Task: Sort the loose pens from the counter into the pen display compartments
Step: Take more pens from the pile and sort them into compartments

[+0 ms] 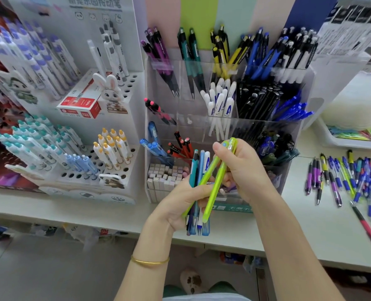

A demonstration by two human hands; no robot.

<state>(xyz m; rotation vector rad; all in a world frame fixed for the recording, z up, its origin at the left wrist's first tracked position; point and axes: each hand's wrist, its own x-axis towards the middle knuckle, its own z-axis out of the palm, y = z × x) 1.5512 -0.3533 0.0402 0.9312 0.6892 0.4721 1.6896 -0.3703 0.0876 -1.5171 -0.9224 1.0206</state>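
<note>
Bright, even light with soft, faint shadows; wide-angle bending at the frame edges, where detail blurs; centre fairly sharp.

Bare forearms (288,235), thin gold bangle (150,261) (plain, smooth) on left wrist, green trousers (223,287)

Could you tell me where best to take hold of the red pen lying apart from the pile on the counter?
Pinch the red pen at mid-barrel, coming straight down from above and closing across its width. It lies flat and diagonal on the counter, with bare surface on both sides there.
</note>
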